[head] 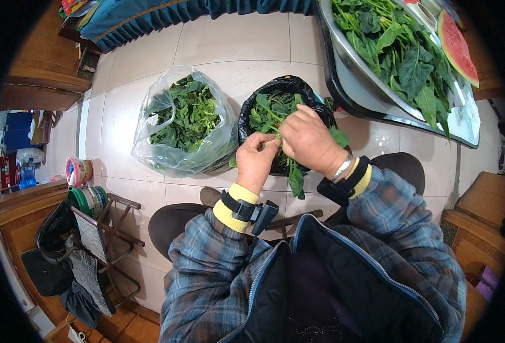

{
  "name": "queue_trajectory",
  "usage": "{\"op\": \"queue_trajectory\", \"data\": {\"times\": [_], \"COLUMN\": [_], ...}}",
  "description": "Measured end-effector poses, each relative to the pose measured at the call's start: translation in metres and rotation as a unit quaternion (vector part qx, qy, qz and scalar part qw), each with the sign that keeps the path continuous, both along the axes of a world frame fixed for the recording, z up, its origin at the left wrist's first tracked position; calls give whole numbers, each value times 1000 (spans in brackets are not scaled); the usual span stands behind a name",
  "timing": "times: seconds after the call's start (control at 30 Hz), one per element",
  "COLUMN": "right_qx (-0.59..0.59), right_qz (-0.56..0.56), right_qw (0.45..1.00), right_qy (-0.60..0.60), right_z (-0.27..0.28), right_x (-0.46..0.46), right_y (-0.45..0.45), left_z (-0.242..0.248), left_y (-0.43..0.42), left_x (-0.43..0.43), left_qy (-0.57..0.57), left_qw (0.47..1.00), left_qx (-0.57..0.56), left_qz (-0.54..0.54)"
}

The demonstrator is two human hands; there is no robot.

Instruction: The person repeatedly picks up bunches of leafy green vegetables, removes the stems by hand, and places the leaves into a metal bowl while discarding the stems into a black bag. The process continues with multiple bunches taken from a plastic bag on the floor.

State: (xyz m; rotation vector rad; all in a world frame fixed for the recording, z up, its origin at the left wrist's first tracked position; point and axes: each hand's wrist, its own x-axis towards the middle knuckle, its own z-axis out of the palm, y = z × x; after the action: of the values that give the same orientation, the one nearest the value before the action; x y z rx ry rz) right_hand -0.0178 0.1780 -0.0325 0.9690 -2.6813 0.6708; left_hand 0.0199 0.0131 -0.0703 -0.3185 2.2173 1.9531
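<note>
My left hand (256,156) pinches the root end of a leafy green plant (295,178), and my right hand (308,135) grips its stems just beside. Both hands are close together above a bin lined with a black plastic bag (289,83), which holds leaves and stem scraps. To the left of the bin, a clear plastic bag (149,145) full of leafy greens (188,111) stands on the floor. At the upper right, a large metal basin (346,55) is heaped with long-stemmed leafy greens (406,64).
The basin rests on a black-edged table (364,105) beside a cut watermelon piece (458,47). A folding stool (92,236), a green tub (89,201) and a red-and-white container (81,169) stand at left. Blue pleated cloth (149,21) hangs at the top, over the tiled floor (235,38).
</note>
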Motion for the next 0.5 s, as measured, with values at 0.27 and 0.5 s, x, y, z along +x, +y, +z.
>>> {"op": "queue_trajectory", "data": {"times": [0.27,0.5], "right_qx": [-137,-228], "right_qz": [-106,-129], "right_qw": [968,936], "right_qy": [-182,-237], "right_z": [-9,-1], "right_x": [-11,-22], "right_y": [3,17], "left_z": [-4,-2], "left_y": [-3,-11], "left_x": [-2,-4], "left_qy": [23,6], "left_qw": [997,994], "left_qx": [78,105], "left_qz": [-15,-1]}}
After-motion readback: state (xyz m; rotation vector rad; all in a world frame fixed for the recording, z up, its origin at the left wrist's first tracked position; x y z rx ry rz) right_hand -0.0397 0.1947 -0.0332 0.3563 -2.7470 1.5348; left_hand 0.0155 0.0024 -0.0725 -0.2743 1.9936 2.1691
